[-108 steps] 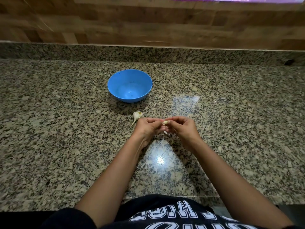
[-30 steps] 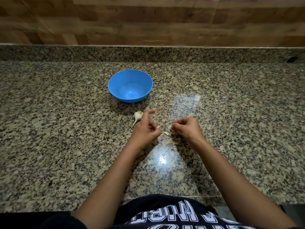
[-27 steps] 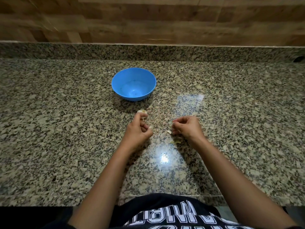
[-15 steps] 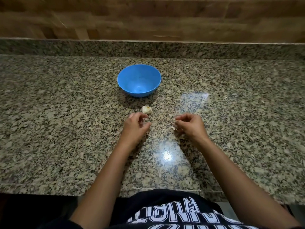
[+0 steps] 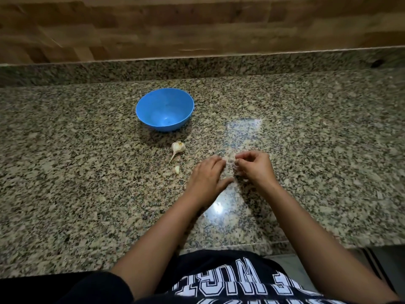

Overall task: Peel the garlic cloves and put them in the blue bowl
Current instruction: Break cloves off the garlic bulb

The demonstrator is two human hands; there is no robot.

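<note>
The blue bowl (image 5: 164, 108) stands on the granite counter and looks empty. In front of it lies a garlic bulb (image 5: 178, 147) with its stem pointing toward me. A single loose clove (image 5: 177, 169) lies just below the bulb. My right hand (image 5: 255, 168) has curled fingers that pinch a pale garlic piece (image 5: 229, 158). My left hand (image 5: 208, 177) is blurred. Its fingers stretch out to touch that same piece, with the thumb spread apart toward the right.
The granite counter (image 5: 87, 183) runs wide on both sides, with a raised granite ledge and a wooden wall behind the bowl. A bright light reflection sits near the front edge between my forearms. My dark printed shirt fills the bottom of the view.
My left hand left the garlic bulb and moved right to meet my right hand. A loose clove now lies beside the bulb. My right hand stayed about where it was.
</note>
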